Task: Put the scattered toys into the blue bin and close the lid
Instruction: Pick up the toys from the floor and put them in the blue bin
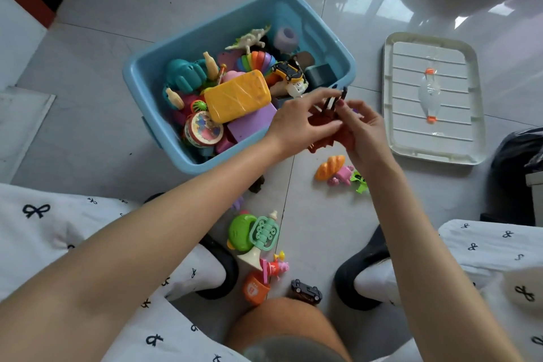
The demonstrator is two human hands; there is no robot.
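The blue bin [147, 73] stands open on the floor, filled with many toys, among them a yellow block [238, 97] and a yellow car [289, 71]. Just right of its near corner, my left hand [296, 123] and my right hand [363, 126] both grip a red-brown toy with black prongs [332, 123]. The white lid [432, 97] lies upside down on the floor to the right. Loose toys remain on the floor: a bread toy [329, 167], a pink figure [342, 176], a green piece [360, 182], a green-and-teal trumpet toy [255, 236], an orange cup [255, 289], a small black car [307, 291].
My knees in white patterned fabric frame the lower left and right, with black-and-white shoes [364, 276] on the tiles between them. A black bag [520, 156] sits at the right edge. A grey board [20, 123] lies at the left.
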